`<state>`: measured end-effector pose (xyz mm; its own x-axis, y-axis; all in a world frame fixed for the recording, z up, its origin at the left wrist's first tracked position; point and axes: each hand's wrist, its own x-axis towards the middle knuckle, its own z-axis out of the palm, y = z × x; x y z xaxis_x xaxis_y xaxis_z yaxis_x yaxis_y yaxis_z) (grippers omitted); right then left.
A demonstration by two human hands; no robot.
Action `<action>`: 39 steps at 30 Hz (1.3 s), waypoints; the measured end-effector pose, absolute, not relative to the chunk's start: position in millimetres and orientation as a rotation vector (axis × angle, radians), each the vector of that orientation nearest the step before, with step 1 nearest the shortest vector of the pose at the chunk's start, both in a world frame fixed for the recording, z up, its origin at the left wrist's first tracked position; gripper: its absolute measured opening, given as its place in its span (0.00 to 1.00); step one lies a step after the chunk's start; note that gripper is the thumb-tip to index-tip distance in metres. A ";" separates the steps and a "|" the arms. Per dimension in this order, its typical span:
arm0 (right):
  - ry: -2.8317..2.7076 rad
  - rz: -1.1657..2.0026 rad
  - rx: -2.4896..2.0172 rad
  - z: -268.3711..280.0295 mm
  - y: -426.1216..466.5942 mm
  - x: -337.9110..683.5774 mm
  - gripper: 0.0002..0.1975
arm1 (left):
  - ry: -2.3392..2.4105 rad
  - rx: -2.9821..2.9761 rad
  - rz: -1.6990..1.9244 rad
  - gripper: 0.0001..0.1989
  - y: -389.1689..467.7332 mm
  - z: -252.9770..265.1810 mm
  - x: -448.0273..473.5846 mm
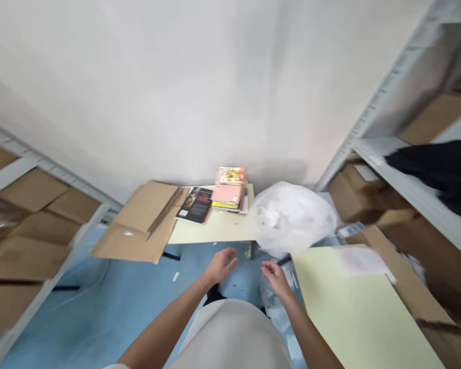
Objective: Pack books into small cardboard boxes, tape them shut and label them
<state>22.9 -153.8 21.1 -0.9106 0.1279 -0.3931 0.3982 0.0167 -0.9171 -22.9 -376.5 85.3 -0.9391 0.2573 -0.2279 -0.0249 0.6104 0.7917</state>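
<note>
My left hand point(221, 264) hovers in front of the small table's near edge with its fingers curved and a gap between thumb and fingers; nothing is in it. To its right, my right hand point(275, 277) hangs in the air, thumb and fingers slightly apart, and I see nothing held. Beyond the hands, a stack of books point(228, 196) stands on the pale yellow table point(218, 228) by the wall. A dark-covered book point(195, 205) lies flat to the left of the stack. Neither hand touches the books.
Flattened cardboard point(146, 207) overhangs the table's left end. A full white plastic bag point(294, 218) bulges at its right. Another yellow table point(364, 307) stands at my right with a blurred sheet point(363, 260). Shelves with cardboard boxes point(38, 189) flank both sides. Scraps lie on the blue floor point(138, 302).
</note>
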 end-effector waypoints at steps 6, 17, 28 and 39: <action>2.062 -1.760 0.112 19.6 -291.8 -53.1 0.14 | 2.594 -0.402 1.479 0.13 -535.4 66.1 -29.0; 2.073 -1.353 -0.242 -1.1 -551.2 -154.5 0.09 | 2.136 -1.279 1.871 0.12 -759.2 20.1 -84.0; 1.617 -1.659 0.114 -36.9 -655.7 -227.6 0.29 | 1.654 -1.674 2.319 0.10 -792.3 -21.7 -142.1; 1.375 -1.790 0.444 -46.8 -678.2 -252.4 0.37 | 1.514 -2.007 2.293 0.10 -777.8 -32.7 -178.2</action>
<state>-252.4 -678.2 -46.8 -0.6049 -0.3878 -0.6955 0.7720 -0.0714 -0.6316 -178.2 -777.8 -32.7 -0.2819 -0.6901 -0.6665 -0.3422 -0.5767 0.7418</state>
